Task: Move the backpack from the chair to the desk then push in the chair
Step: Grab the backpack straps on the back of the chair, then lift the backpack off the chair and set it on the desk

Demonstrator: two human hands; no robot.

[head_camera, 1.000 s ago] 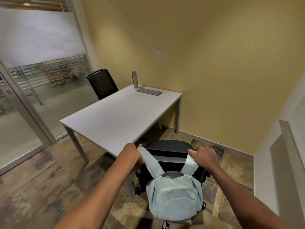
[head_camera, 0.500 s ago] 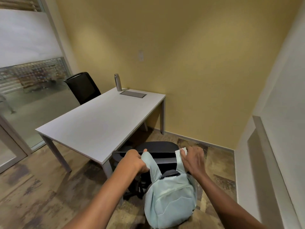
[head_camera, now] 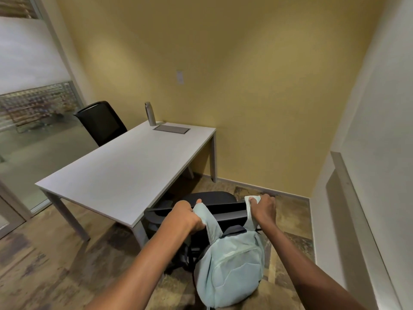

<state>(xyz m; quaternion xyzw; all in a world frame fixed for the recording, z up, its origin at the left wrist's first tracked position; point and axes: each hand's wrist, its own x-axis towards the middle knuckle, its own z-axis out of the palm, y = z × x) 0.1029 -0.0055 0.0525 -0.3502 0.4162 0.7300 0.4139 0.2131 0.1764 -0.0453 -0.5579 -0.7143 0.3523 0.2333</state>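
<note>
A pale mint backpack (head_camera: 232,269) hangs by its two straps over the back of a black office chair (head_camera: 221,209), its body dangling behind the backrest. My left hand (head_camera: 185,217) is closed around the left strap at the top of the backrest. My right hand (head_camera: 262,208) grips the right strap, its end bunched between thumb and fingers. The chair stands at the near right corner of the white desk (head_camera: 125,168), its seat partly under the desk edge. Most of the chair base is hidden by the backpack and my arms.
On the desk's far end stand a metal bottle (head_camera: 150,114) and a flat grey panel (head_camera: 172,129). A second black chair (head_camera: 100,121) sits behind the desk. A glass partition runs on the left, a yellow wall behind, a white ledge (head_camera: 357,211) on the right.
Both hands have tightened on the straps and pulled them a little upward off the backrest; my right hand now holds the strap end higher. The view has shifted slightly.
</note>
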